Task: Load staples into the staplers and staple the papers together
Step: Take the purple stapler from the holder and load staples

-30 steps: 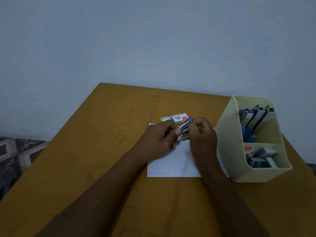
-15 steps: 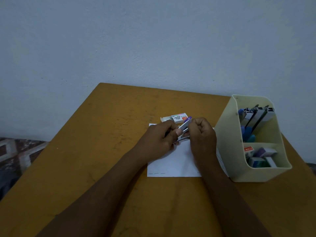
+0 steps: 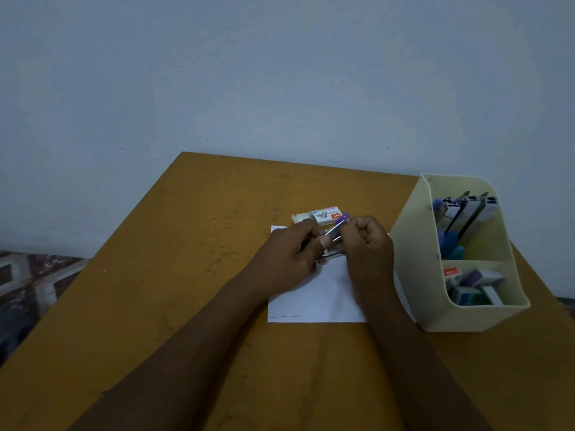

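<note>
Your left hand (image 3: 287, 256): gripped the purple stapler (image 3: 338, 228).
Your right hand (image 3: 370, 248): pinched its raised top.
Papers (image 3: 323, 295): lay under both hands.

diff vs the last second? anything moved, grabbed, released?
No visible change. The left hand and right hand still grip the purple stapler above the paper, in the same spot. The staple box behind them and the cream organizer on the right have not moved.
</note>
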The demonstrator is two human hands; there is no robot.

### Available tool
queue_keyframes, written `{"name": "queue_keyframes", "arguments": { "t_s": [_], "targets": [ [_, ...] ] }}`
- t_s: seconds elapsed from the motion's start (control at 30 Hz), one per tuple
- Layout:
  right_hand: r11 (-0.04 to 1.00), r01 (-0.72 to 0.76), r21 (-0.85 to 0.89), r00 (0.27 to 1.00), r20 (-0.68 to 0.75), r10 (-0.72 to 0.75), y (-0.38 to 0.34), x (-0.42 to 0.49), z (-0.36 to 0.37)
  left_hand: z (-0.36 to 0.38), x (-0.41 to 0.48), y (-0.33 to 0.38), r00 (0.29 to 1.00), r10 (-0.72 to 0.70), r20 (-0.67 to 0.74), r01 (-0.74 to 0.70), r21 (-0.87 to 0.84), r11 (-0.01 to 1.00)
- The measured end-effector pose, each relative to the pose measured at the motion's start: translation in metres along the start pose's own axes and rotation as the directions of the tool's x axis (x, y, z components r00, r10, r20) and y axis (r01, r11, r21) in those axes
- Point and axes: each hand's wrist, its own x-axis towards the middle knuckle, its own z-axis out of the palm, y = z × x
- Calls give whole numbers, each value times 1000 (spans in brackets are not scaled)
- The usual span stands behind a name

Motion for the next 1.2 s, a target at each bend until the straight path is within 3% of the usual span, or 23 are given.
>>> {"name": "queue_keyframes", "arguments": {
  "t_s": [0.2,0.37,0.5,0.63,0.73,0.93,1.2],
  "targets": [
    [988,124,-92,990,-52,-129,-1,-2,5,-2,1,-2,999,3,-54,-3,0,1000],
    [998,56,21,998,-36,-55,-1,-1,4,-3,1,-3,998,-14,-66,9,-62,998],
    [995,-63,80,997,45,60,-1,2,2,-8,2,-2,988,-68,-135,26,-290,957],
    [946,-220,236,972,130,194,-7,4,-4,-16,5,0,962,-211,-175,71,-584,809],
    [877,-300,376,952,182,247,-9,5,-9,-23,5,-1,957,-252,-144,87,-686,723],
    [803,-288,521,957,136,255,-7,10,-13,-38,3,-6,974,-199,-110,112,-528,842],
    [857,-206,472,978,62,200,-4,12,-14,-52,0,-17,988,-141,-67,122,-229,966]
  ]
}}
